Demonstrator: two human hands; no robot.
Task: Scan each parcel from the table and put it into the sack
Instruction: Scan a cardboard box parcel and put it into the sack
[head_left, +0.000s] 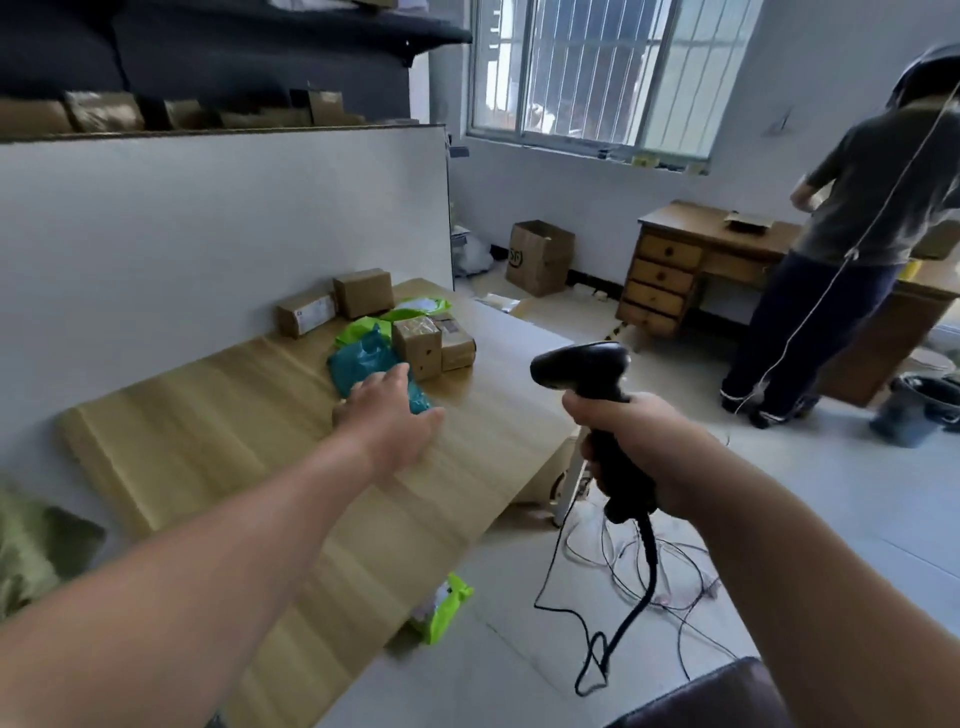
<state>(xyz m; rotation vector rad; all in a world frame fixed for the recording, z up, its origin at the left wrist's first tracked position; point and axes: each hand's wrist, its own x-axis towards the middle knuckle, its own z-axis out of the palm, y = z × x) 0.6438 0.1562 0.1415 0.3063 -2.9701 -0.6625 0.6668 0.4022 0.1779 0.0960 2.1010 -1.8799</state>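
Teal parcel (363, 366), a soft plastic mailer, lies on the wooden table (234, 457) at the near edge of the parcel pile. My left hand (395, 410) is stretched out over its near end, fingers straight and loosely apart, thumb out to the right. Motion blur, so I cannot tell if the fingertips really touch the bag. Nothing is gripped by that hand.

My right hand (623, 441) is off the table's right edge, over the floor. Its fingers are wrapped tight round the handle of the black scanner (587, 369), whose head points left toward the pile. The scanner cable (639, 587) hangs down from the handle and loops on the floor among thin wires.

Just beyond the teal parcel sit bright green mailers (363, 330). To their right are two small cardboard boxes, a taped box (415, 345) and a labelled box (457, 343), touching side by side. Farther back, against the white partition (208, 218), are a squat box (363, 292) and a long box (305, 314) with a white label.

One more green mailer (444, 608) lies on the floor at the near right edge of the table, partly under it. Olive-green cloth (31, 551) shows at the near left edge, cut off by the frame.

Far right, another person (872, 208) stands with their back to me at a wooden desk (670, 270) with drawers. An open carton (540, 257) stands on the floor under the barred window (597, 73). A dark bucket (919, 410) sits on the floor at the right edge.
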